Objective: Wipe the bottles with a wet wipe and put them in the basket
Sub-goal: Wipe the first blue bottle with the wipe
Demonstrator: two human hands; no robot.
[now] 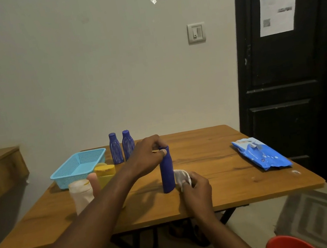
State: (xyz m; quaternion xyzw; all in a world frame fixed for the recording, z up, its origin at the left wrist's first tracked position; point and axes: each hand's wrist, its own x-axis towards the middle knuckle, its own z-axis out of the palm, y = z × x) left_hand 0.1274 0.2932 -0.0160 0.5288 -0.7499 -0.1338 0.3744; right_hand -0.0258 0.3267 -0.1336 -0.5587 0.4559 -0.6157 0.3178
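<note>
A blue bottle (167, 172) stands upright in the middle of the wooden table (222, 189). My left hand (147, 155) grips its cap from above. My right hand (195, 191) holds a white wet wipe (181, 176) against the bottle's lower right side. Two more blue bottles (116, 148) (128, 144) stand at the back, beside the light blue basket (76, 172), which holds nothing I can see. Near the left, a yellow bottle (105, 175), a pink bottle (94, 183) and a white bottle (82, 195) stand close together.
A blue pack of wet wipes (260, 154) lies on the table's right side. A black door (290, 65) is behind it. A red chair edge (286, 245) and a grey mat (321, 219) are at the lower right.
</note>
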